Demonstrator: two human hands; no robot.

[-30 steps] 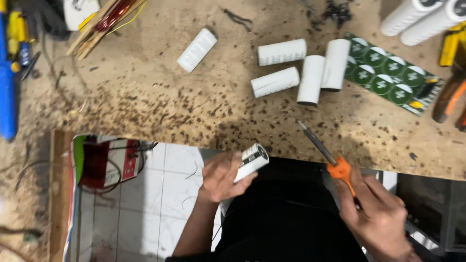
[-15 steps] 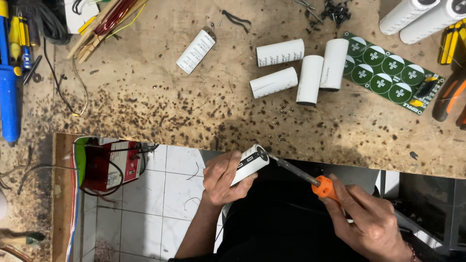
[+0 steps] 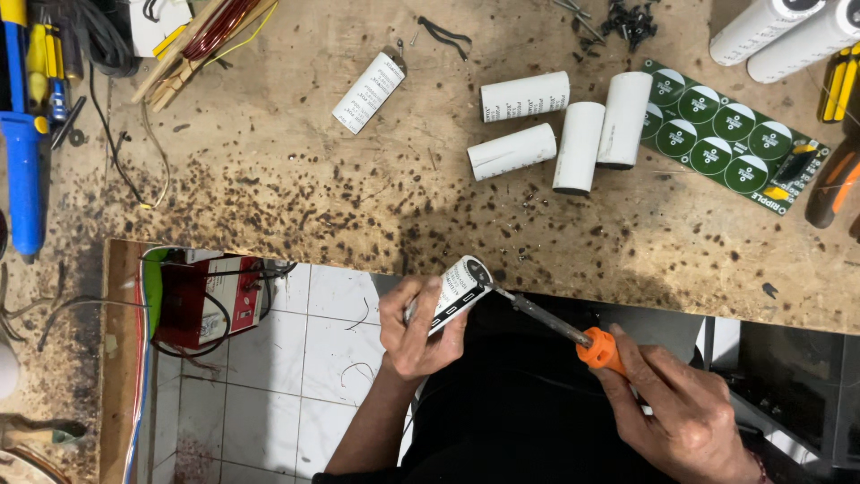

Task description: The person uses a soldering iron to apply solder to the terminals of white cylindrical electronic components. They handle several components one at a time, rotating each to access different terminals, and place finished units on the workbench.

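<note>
A: Where is the white cylinder (image 3: pixel 455 296) held now?

B: It is held just off the near edge of the bench (image 3: pixel 296 202), above the tiled floor. It is wrapped by the left hand (image 3: pixel 419 330), the fingers closed firmly around its body, with one end turned to the right.

A: And the screwdriver (image 3: pixel 563 328)?

B: Its orange handle is gripped by the right hand (image 3: pixel 685 421), fingers pressed around it. The metal tip is set against the end face of the cylinder.

A: What can go wrong here?

B: If too much force is given, the tip may be slipped off the end, I think, and the left palm or the lap may be struck. Also nothing is placed under the cylinder, so if the grip is loosened it may be dropped to the floor. The end terminals may also be damaged by the tip.
</note>
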